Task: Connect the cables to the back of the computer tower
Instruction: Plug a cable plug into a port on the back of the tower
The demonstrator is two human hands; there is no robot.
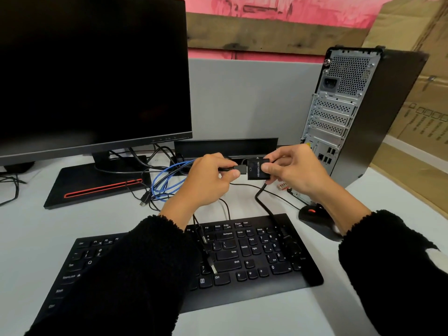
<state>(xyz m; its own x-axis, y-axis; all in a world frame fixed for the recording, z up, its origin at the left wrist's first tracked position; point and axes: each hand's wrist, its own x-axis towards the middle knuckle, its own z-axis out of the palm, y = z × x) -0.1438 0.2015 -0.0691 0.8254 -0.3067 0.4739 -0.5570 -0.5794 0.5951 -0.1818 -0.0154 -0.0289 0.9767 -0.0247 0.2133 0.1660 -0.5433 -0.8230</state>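
Note:
The computer tower (378, 112) stands at the right with its metal back panel and ports facing me. In front of it, above the desk, my left hand (206, 180) pinches a black cable plug (238, 169). My right hand (294, 170) grips a small black adapter box (258, 169). The plug's tip meets the adapter's left end. A thick black cable (266, 209) hangs from the adapter down across the keyboard. A blue cable (164, 180) lies coiled on the desk behind my left hand.
A black keyboard (254, 258) lies in front of me with loose USB plugs (212, 266) on it. A large dark monitor (92, 73) stands at the left on its base. A black mouse (315, 217) sits by the tower. Cardboard boxes (421, 112) stand at the right.

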